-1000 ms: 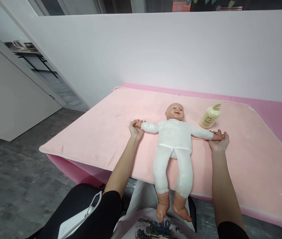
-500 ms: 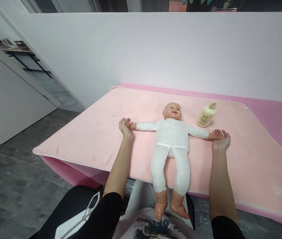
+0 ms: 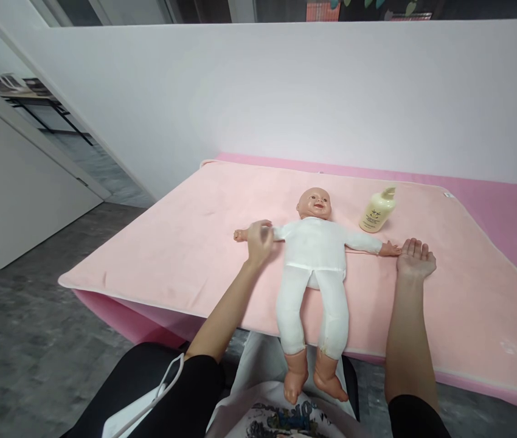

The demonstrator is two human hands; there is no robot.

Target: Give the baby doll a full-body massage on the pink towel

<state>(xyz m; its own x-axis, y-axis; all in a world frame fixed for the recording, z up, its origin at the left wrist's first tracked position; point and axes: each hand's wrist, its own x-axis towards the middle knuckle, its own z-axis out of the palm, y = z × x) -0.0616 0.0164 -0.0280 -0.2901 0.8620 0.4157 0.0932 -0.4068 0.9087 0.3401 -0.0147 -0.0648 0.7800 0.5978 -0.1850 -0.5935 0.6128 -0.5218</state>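
Observation:
A baby doll (image 3: 315, 246) in a white cloth suit lies on its back with arms spread and bare feet over the near edge. My left hand (image 3: 260, 243) curls around its forearm at the white sleeve, just inward of the doll's small hand (image 3: 240, 235); the fingertips are slightly blurred. On the other side, my right hand (image 3: 416, 260) rests palm up with fingers stretched out, holding nothing. Its fingertips are close beside the doll's other hand (image 3: 390, 249); whether they touch I cannot tell. A pale yellow pump bottle (image 3: 376, 212) stands beside the doll's head.
A light pink blanket (image 3: 171, 243) covers the table, with a darker pink cover (image 3: 505, 225) under it. Behind rises a white wall (image 3: 267, 91). A white device with a cable (image 3: 135, 410) lies by my left elbow. At left is a door (image 3: 21, 188).
My left hand has moved inward from the doll's hand to its forearm. My right hand has shifted outward, off the doll's hand, and its fingers have straightened.

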